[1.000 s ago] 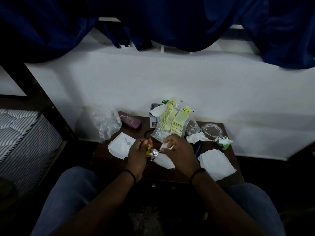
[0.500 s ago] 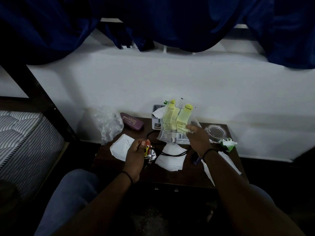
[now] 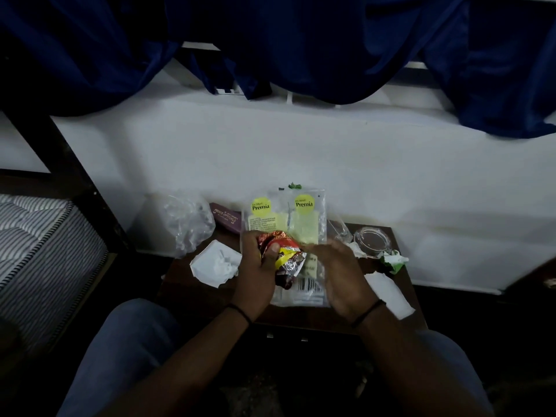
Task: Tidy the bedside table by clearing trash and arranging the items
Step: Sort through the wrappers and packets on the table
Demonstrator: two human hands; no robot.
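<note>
My left hand is closed around a crumpled red, yellow and silver foil wrapper above the dark wooden bedside table. My right hand holds two clear plastic packets with yellow "Premia" labels, lifted upright in front of me. White tissues lie on the table to the left and the right. A crumpled green and white paper sits by a clear glass ashtray at the right.
A crumpled clear plastic bag hangs off the table's left back corner beside a maroon spectacle case. A striped mattress lies to the left. The white wall stands behind, with blue curtains above. My knees flank the table's front.
My right hand has pulled the Premia packets from the back of the table towards me and raised them. My left hand came up with the foil wrapper and meets them.
</note>
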